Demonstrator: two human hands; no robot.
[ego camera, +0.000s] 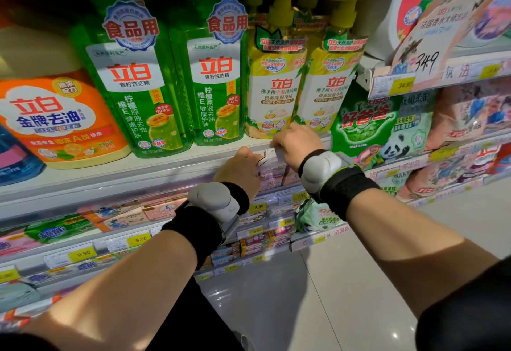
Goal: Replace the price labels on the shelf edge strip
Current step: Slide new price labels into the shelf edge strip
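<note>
Shelf [83,176] at chest height carries dish-soap stock: orange jug [60,123] at left, two green refill pouches [138,87], two yellow pump bottles [276,85] at right. Edge strip [116,195] runs along the shelf front, mostly bare on the left. Both hands meet at the strip just below the yellow bottles. Left hand [243,169] curled, knuckles toward camera, fingers against the strip. Right hand [294,143] closed, pinching a small white price label [272,154] at the strip (seated in the channel or not: cannot tell). Lower shelves show yellow price tags [258,206].
</note>
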